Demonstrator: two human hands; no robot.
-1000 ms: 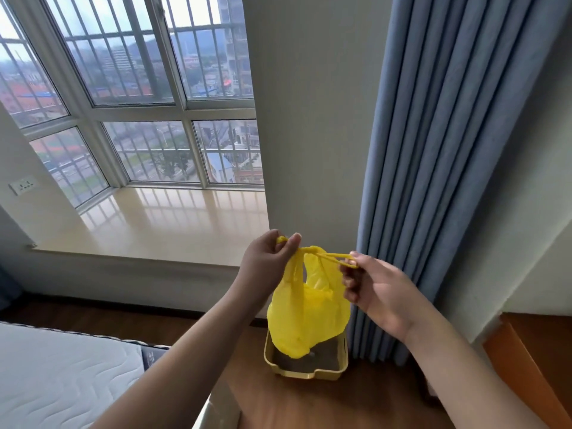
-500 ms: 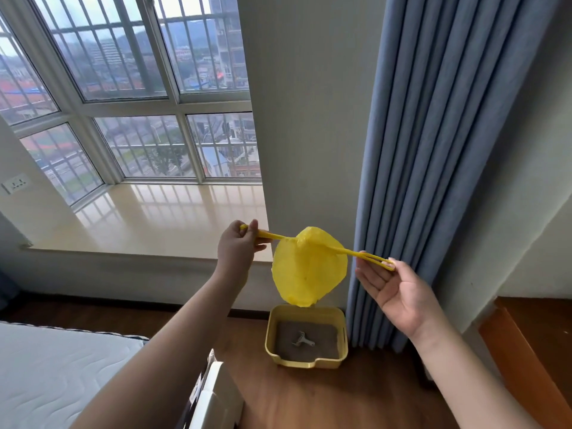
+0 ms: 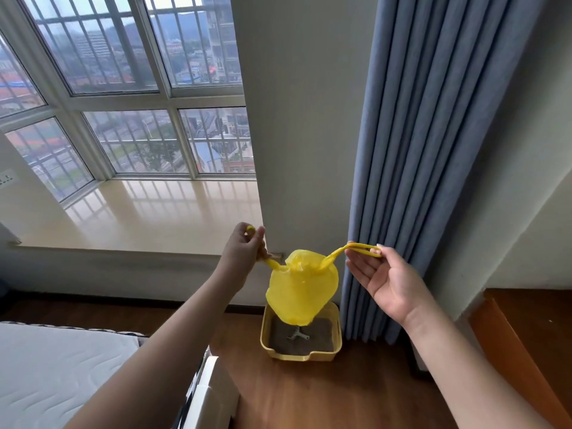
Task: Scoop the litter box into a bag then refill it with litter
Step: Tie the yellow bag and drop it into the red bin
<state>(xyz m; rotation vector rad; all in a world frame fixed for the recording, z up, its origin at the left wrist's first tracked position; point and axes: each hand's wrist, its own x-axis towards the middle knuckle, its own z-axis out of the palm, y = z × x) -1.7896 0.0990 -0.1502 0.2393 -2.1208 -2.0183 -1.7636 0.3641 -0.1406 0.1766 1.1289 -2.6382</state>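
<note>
Left hand [image 3: 244,249] fingers [image 3: 259,235] are curling round one handle of the yellow bag [image 3: 301,286], gripping it at 9 o'clock of the bag. Right hand [image 3: 383,283] is lying palm-up, fingers nearly straight, the other handle pinched at the fingertips at 2 o'clock. Bag is hanging between them, mouth apparently knotted shut. Litter box [image 3: 301,351] is sitting on the floor [image 3: 340,394] at 6 o'clock below, scoop [image 3: 296,335] lying in grey litter. Judgement: scooping appears finished; refilling is remaining.
</note>
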